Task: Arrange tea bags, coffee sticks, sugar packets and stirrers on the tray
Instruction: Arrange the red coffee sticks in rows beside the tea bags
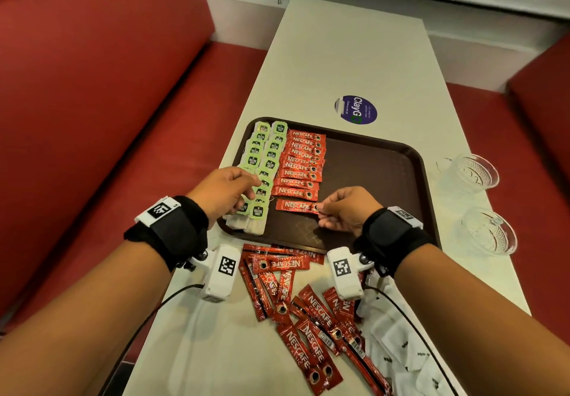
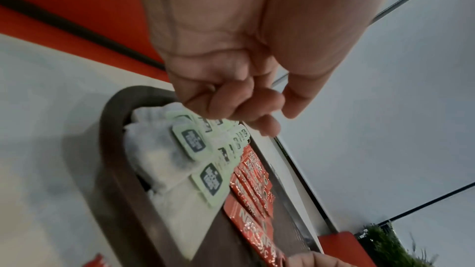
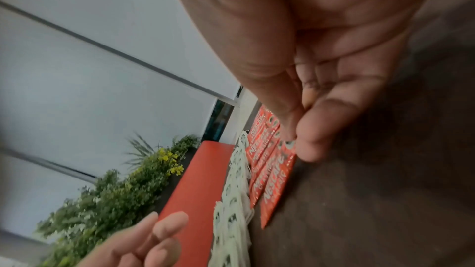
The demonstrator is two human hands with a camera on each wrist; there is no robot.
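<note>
My right hand (image 1: 348,209) pinches the right end of one coffee stick (image 1: 296,205) between thumb and forefinger, the stick lying flat on the tray (image 1: 370,161) as the nearest of the red column. My left hand (image 1: 223,192) hangs over the near end of the tea bags (image 1: 262,161), fingers loosely curled; the left wrist view suggests it holds nothing, though blur there leaves this uncertain.

The step in hand, as I judge it, is laying coffee sticks: the column of placed sticks (image 1: 303,161) runs from far to near just right of the two tea-bag rows, and the pinched stick sits slightly apart from the one before it.

Next move: release the stick squared with its neighbours, then draw another from the loose pile of sticks (image 1: 296,303) on the table (image 1: 354,50), near of the tray.

White sugar packets (image 1: 398,343) lie at the near right, not yet on the tray; its right half is bare. No stirrers are visible. Two glass dishes (image 1: 476,173) stand right of the tray.
</note>
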